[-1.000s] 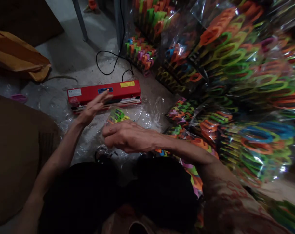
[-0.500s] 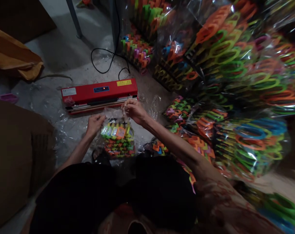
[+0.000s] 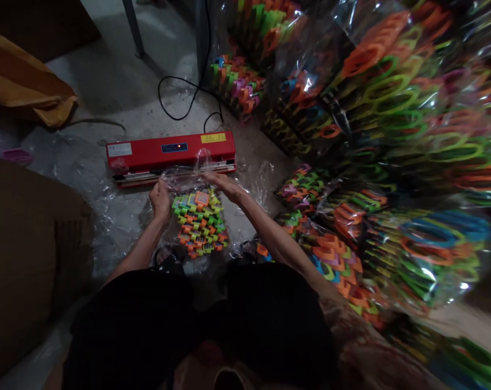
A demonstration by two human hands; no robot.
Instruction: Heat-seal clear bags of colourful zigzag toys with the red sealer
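A clear plastic bag (image 3: 199, 223) packed with small orange, green and yellow scissors lies on the floor before me. My left hand (image 3: 161, 197) pinches the bag's open top at its left corner. My right hand (image 3: 222, 182) grips the top at the right and holds the loose film against the jaw of the red heat sealer (image 3: 171, 155). The sealer lies flat on the floor just beyond the bag, its small light lit.
Large clear bags of coloured scissors (image 3: 395, 124) are heaped on the right and behind. A black cable (image 3: 183, 103) runs from the sealer past a table leg (image 3: 132, 27). A brown cardboard box (image 3: 21, 254) stands on the left, yellow sacking (image 3: 26, 86) beyond. Loose film covers the floor.
My left hand left the sealer's lid and took the bag's top edge. My right hand went forward to the bag's mouth. Both then drew the open edge toward the sealer jaw.
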